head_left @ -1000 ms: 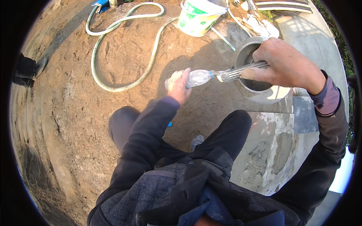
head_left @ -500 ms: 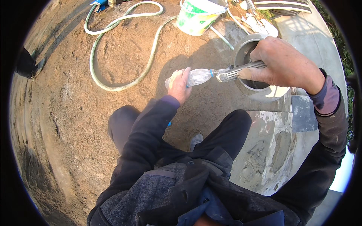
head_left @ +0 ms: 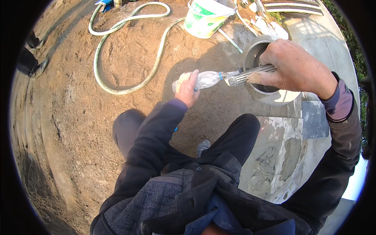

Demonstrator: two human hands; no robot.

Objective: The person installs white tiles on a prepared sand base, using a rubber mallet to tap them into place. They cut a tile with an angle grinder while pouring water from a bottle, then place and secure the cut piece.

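Observation:
My left hand (head_left: 185, 89) is wrapped around a clear plastic bottle (head_left: 208, 79) with a blue ring near its neck. The bottle lies roughly level, its neck pointing right toward a round grey pot (head_left: 279, 96). Above the pot's opening, my right hand (head_left: 291, 64) grips a silver metal tool (head_left: 239, 78) made of long narrow ridges or strips; its exact kind is unclear. The tool's left end reaches past the pot's rim and overlaps the bottle's neck in view. My right hand covers part of the pot's inside.
Beyond the bottle stands a white and green bucket (head_left: 203, 19). A pale hose (head_left: 96, 66) loops over the brown ground. A dark flat tile (head_left: 314, 119) lies right of a patch of grey mortar (head_left: 266, 168). Another person's shoe (head_left: 40, 67) shows at far left.
Both hands, the bottle and the metal tool stay almost in place. At the far left, more of the other person's legs and shoes has come into view.

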